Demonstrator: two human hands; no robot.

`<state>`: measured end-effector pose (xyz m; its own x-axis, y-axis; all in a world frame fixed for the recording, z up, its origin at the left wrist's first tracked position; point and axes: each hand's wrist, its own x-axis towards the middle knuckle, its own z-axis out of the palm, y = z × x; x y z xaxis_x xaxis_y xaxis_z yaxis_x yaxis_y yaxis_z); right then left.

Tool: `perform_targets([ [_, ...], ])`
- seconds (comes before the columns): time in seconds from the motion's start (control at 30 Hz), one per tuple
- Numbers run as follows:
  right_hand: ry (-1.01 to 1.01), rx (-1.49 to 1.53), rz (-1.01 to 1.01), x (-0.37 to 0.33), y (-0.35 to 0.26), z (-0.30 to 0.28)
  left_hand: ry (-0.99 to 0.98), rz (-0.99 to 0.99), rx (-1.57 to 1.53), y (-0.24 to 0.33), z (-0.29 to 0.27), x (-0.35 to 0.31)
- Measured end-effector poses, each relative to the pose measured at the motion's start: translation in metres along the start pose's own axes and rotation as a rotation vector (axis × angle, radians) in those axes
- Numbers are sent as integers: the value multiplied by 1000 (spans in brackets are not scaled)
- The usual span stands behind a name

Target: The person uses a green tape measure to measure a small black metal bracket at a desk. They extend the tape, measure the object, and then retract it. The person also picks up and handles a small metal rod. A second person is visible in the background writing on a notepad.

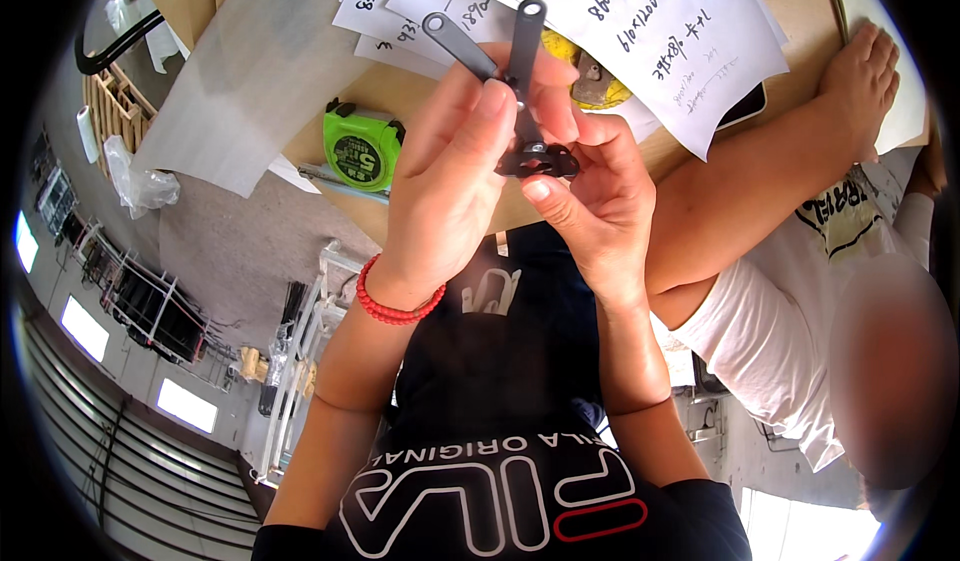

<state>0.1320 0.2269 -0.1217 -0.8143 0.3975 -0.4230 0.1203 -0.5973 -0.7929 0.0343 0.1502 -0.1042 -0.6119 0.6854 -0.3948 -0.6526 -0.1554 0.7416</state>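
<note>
My two hands hold one small dark metal part (525, 56) above a wooden table (430, 96). The part has two flat arms with a round hole at each tip, spread in a V, joined at a black clip-like base. My left hand (445, 176), with a red bead bracelet on its wrist, pinches the arms near the joint between thumb and fingers. My right hand (590, 201) grips the black base from below, thumb pressed against it.
A green tape measure (360, 146) lies on the table left of my hands. Handwritten paper sheets (640, 21) cover a yellow object (592, 79). A grey sheet (240, 71) hangs over the table's left side. Another person in a white shirt (790, 331) rests a hand (860, 66) at the right.
</note>
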Motion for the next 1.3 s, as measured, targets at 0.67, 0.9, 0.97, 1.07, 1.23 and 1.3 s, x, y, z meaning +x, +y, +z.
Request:
perform_targets([
  [0.67, -35, -51, 1, -7, 4, -5, -65, -87, -58, 2, -5, -6],
  [0.9, -52, -67, -19, -1, 5, -2, -54, -94, 9, 5, -10, -3],
  [0.97, -39, -75, -31, 1, 6, 2, -52, -103, 16, 7, -12, -2],
  [1.07, 0, -92, -47, 3, 8, 6, -45, -113, -10, 8, -14, -2],
  [1.23, 23, -74, -6, 5, 11, 12, -107, -92, 88, 4, -24, -3],
  [1.3, 7, -98, 12, 5, 15, 12, -90, -161, 60, 7, -26, -6],
])
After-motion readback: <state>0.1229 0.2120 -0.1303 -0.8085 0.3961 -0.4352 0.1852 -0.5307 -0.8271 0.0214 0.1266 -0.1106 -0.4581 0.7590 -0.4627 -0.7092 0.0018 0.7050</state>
